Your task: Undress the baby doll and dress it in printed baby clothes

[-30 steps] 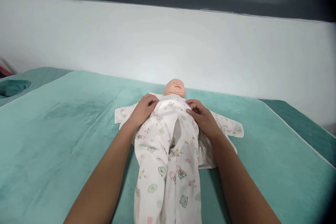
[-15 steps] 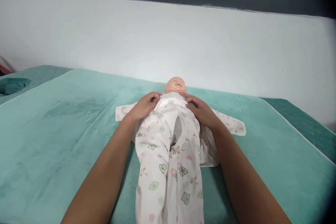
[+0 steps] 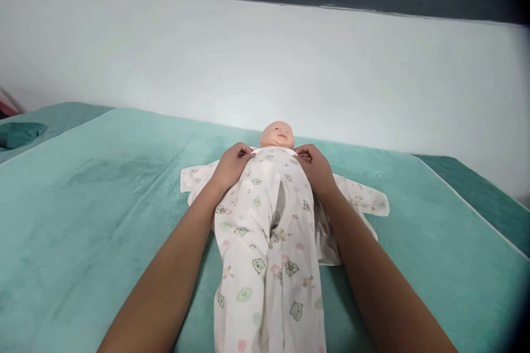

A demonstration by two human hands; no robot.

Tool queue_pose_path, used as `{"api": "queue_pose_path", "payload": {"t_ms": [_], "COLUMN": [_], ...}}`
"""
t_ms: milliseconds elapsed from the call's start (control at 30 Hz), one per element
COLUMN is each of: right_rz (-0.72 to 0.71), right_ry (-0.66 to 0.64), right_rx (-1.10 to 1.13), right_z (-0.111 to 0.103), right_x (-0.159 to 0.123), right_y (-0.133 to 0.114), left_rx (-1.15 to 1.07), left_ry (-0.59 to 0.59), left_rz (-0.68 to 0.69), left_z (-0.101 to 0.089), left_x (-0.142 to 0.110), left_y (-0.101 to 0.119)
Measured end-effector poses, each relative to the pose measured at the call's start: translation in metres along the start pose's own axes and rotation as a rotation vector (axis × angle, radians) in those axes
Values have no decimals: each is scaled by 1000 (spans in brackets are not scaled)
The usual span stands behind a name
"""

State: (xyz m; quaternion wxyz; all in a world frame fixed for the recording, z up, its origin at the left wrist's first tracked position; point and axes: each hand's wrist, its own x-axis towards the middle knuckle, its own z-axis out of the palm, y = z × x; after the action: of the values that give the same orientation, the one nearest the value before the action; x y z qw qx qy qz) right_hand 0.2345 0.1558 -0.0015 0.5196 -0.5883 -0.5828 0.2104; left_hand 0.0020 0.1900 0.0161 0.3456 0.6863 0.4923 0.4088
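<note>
A baby doll (image 3: 277, 134) lies on its back on a teal mat, head away from me. A white romper (image 3: 265, 231) printed with small bears covers its body, the sleeves spread out to both sides. My left hand (image 3: 231, 166) pinches the romper fabric at the doll's left-side shoulder. My right hand (image 3: 317, 168) pinches the fabric at the other shoulder. Both hands have fingers curled on the cloth just below the doll's neck.
The teal mat (image 3: 91, 198) spreads wide on both sides. A white wall (image 3: 265, 66) rises right behind the doll's head. A darker green pad (image 3: 476, 187) borders the mat on the right, and a dark green cushion (image 3: 19, 135) sits at far left.
Both hands have slid up the romper from the chest to the shoulders, nearer the doll's neck, drawing the fabric upward.
</note>
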Motion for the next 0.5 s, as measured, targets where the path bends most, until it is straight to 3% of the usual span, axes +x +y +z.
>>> {"api": "queue_pose_path", "payload": {"t_ms": [100,267,500], "right_rz": [-33,-95,157], "right_ry": [76,59,27], "right_rx": [15,-38,-53], "right_z": [-1,-2,-18], "right_x": [-11,-19,-39], "right_y": [0,-5,-13], "left_rx": [-18,68,33], "left_ry": [27,-30,-155], "left_rz": [28,125,198], "left_z": [2,1,-20], "left_x": [-4,-10,-23], "left_y": [-1,0,-2]}}
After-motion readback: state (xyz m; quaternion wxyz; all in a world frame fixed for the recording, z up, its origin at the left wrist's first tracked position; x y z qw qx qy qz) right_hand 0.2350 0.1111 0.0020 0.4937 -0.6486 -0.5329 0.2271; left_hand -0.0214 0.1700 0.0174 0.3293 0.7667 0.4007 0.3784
